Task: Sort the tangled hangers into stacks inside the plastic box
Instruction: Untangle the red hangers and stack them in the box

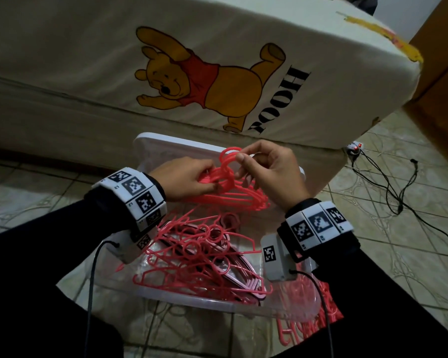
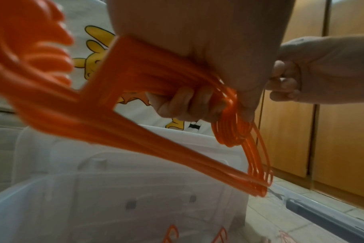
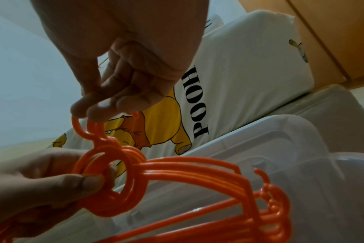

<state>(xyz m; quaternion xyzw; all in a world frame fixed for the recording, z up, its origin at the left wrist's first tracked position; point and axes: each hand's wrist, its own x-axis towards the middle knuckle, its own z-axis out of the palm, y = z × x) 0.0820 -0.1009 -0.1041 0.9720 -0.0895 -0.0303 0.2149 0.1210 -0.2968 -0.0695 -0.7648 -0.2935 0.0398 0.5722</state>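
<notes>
A bundle of several pink-orange plastic hangers (image 1: 233, 195) is held over the far end of the clear plastic box (image 1: 181, 301). My left hand (image 1: 189, 180) grips the bundle around its ring-shaped necks (image 3: 106, 177), thumb on top. My right hand (image 1: 264, 169) pinches the hook tips (image 3: 87, 126) at the top of the bundle between thumb and fingertips. In the left wrist view the hanger bundle (image 2: 119, 105) fans out below the left hand's palm. A tangled heap of hangers (image 1: 202, 257) lies in the box beneath my wrists.
A mattress in a Pooh-print sheet (image 1: 192, 73) stands right behind the box. More hangers (image 1: 308, 329) lie on the tiled floor by the box's near right corner. Black cables (image 1: 388, 187) trail over the floor at the right. Wooden wardrobe doors (image 2: 322, 115) stand to the right.
</notes>
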